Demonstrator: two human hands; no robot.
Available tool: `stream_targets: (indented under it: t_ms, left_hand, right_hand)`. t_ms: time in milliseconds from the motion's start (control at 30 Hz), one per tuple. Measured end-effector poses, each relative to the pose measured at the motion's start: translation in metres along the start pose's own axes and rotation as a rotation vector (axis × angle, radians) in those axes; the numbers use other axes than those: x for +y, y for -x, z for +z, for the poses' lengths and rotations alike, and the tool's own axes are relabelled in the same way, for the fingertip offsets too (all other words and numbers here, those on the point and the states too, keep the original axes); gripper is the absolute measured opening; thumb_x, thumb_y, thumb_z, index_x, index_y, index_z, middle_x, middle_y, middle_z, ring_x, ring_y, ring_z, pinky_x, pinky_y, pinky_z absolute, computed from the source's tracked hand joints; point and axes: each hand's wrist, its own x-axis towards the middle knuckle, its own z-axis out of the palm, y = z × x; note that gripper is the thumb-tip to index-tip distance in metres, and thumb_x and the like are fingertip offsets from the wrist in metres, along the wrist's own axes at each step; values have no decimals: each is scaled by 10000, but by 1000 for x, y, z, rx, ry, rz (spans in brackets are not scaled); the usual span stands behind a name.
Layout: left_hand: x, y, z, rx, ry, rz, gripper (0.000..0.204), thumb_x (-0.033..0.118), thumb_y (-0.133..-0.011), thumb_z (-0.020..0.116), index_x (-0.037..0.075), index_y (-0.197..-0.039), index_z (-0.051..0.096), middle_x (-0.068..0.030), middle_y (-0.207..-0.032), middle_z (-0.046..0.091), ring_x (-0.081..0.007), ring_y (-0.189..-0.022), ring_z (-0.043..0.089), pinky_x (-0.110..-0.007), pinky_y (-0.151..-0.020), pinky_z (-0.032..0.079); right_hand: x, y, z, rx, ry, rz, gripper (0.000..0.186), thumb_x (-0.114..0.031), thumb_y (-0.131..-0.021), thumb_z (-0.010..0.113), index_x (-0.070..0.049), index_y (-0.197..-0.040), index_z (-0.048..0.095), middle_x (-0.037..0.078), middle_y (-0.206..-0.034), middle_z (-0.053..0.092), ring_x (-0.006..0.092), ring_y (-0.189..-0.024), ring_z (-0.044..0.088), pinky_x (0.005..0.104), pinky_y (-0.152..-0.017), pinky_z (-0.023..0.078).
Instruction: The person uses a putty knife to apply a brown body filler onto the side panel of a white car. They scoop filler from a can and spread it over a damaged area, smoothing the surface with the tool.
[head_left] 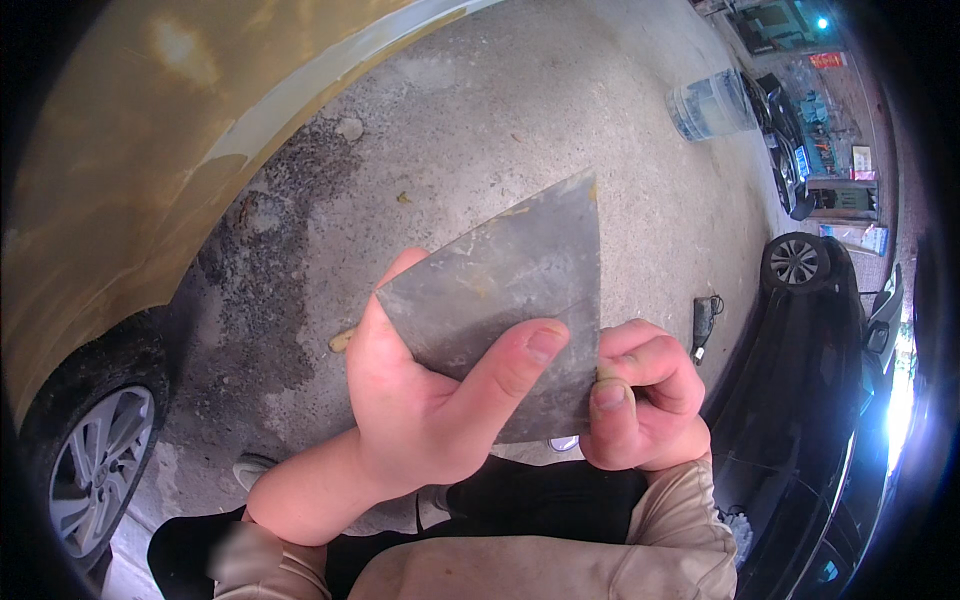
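A flat grey plate (500, 290) with tan smears fills the middle of the head view, one pointed corner aimed away from me. My left hand (430, 400) grips it from the left, thumb lying across the top face and the other fingers underneath. At the plate's right edge, my right hand (645, 395) is closed, with thumb and forefinger pinched together against that edge. Whatever sits between those fingertips is too small to make out. A tan rounded end (343, 340) pokes out beside my left hand; whether I hold it cannot be told.
A car body with tan and pale patches (150, 150) and its wheel (100, 470) stand at left. On the right is a dark car (790, 380). A translucent bucket (710, 105) and a black corded tool (705, 325) rest on the concrete floor (480, 120).
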Motion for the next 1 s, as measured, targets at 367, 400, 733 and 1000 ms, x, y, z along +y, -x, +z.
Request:
stream_targets:
  t_ms: [367, 400, 733, 1000]
  left_hand:
    - [1, -2, -4, -38, -50, 3, 363, 31, -831, 710, -43, -1100, 478, -86, -948, 643, -107, -847, 605, -251, -741, 491]
    - [1, -2, -3, -34, -43, 3, 359, 37, -833, 709, -40, -1100, 481, -84, -949, 642, -106, -846, 603, -251, -741, 490]
    - [2, -4, 4, -4, 117, -89, 218, 88, -886, 657, -9, -1054, 556, -40, -941, 642, -88, -839, 588, -255, -744, 476]
    - [6, 1, 3, -3, 67, -275, 445, 240, -899, 648, 14, -1238, 470, -34, -1114, 570, -102, -991, 522, -275, -881, 412]
  right_hand:
    - [2, 0, -1, -11, -33, 2, 128, -1, -826, 660, -14, -913, 567, 136, -897, 650, 128, -700, 625, 239, -591, 505]
    - [3, 1, -1, -11, -43, -8, 128, -9, -831, 660, -13, -918, 567, 137, -901, 649, 128, -701, 622, 239, -594, 504]
    - [20, 12, 24, 137, -602, 111, 109, -122, -948, 521, -25, -973, 564, 142, -934, 576, 132, -688, 501, 262, -624, 425]
    - [21, 13, 28, 129, -752, 197, 110, -144, -952, 539, -37, -964, 559, 130, -952, 550, 134, -740, 469, 275, -684, 397]
